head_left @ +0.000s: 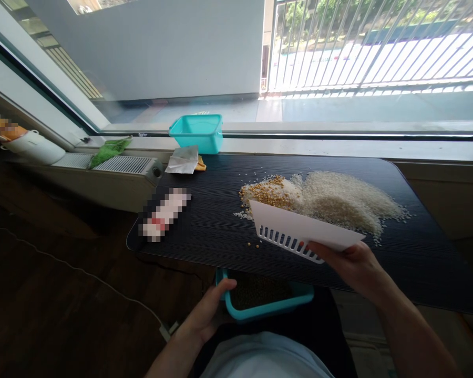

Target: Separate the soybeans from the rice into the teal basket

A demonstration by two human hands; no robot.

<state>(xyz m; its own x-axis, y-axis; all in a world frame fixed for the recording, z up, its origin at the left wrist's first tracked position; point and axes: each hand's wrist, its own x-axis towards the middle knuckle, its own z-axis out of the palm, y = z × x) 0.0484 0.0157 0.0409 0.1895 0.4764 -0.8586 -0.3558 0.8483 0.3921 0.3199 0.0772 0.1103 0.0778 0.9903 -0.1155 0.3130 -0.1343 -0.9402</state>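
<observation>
My right hand grips the near edge of a white slotted basket, tilted over the black table. The basket's far rim touches a heap of white rice with yellow beans at its left side. My left hand holds the left rim of a teal bin that sits on my lap under the table's front edge; dark grains lie inside it. A few loose beans lie on the table near the basket.
A second teal bin stands on the window sill behind the table. A crumpled white bag lies at the table's back left, a blurred packet at its left. A radiator and a white appliance are further left.
</observation>
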